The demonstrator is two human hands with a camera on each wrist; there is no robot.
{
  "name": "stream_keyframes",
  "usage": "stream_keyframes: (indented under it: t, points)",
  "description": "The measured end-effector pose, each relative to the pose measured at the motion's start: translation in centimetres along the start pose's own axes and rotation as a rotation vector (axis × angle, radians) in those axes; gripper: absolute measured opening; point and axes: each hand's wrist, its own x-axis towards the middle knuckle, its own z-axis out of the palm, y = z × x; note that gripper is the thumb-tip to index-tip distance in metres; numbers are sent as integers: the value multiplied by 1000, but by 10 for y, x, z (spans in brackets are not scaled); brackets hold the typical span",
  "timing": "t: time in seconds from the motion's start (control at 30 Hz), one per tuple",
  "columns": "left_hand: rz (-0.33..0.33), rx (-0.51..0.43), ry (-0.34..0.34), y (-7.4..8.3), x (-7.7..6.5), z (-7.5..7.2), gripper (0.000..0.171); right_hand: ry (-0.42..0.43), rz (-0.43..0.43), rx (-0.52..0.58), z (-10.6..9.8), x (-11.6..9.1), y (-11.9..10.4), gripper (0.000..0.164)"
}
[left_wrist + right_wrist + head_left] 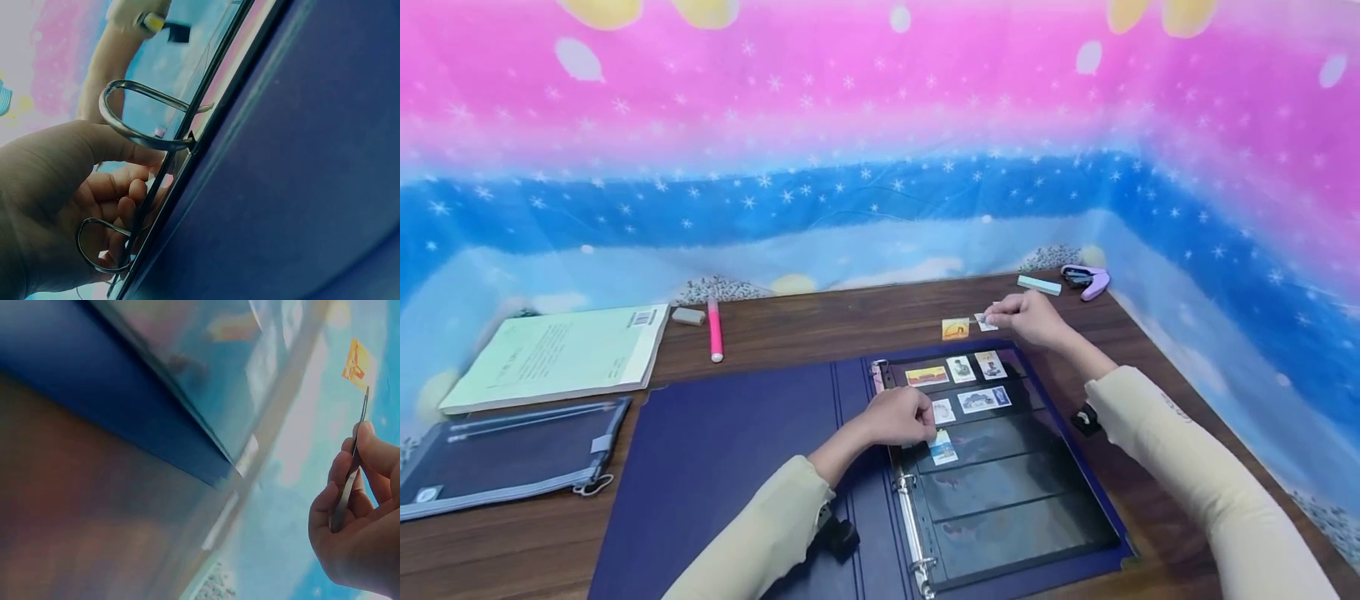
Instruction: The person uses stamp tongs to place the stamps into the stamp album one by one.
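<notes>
My right hand [1028, 318] grips metal tweezers [351, 478], plain in the right wrist view. Their tips reach the corner of an orange stamp [358, 364]; whether they pinch it I cannot tell. In the head view that orange stamp [955, 329] lies beyond the album, with a pale stamp [985, 322] partly behind my fingers. My left hand [901, 415] is curled over the ring side of the black stock page [1022, 475], beside a blue stamp [943, 447]. Thumb and forefinger come together in the left wrist view [81, 187]; what lies between them is unclear.
The navy ring album [730, 467] lies spread out, several stamps in its upper pockets. Metal rings [906, 482] stand up along the spine. At left are a book [565, 350], zip pouch [512, 454], eraser [688, 316] and pink marker [715, 332]; far right, a purple stapler [1093, 283].
</notes>
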Motion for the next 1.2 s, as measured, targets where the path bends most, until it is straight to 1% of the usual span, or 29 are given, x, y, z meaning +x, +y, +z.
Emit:
stream_keyframes:
  t: [0.17, 0.3, 0.4, 0.53, 0.67, 1.0, 1.2]
  points:
    - [-4, 30, -15, -3, 1, -4, 15, -52, -66, -4, 17, -27, 5, 17]
    - [-3, 56, -20, -7, 2, -4, 18, -115, -66, 16, 30, -45, 13, 15]
    - [-3, 63, -15, -8, 3, -3, 20, -149, -46, 15, 37, -55, 16, 14]
    - [1, 67, -14, -6, 4, -2, 22, -175, -35, -21, 36, -64, 18, 14]
    - [6, 77, -17, -4, 5, -2, 24, -185, -45, -57, 33, -72, 17, 15]
    - [23, 80, -16, -1, 4, 0, 22, -203, -69, -36, 33, -85, 17, 12]
    - [30, 87, -10, 2, 3, 3, 23, -272, -95, -26, 29, -88, 19, 12]
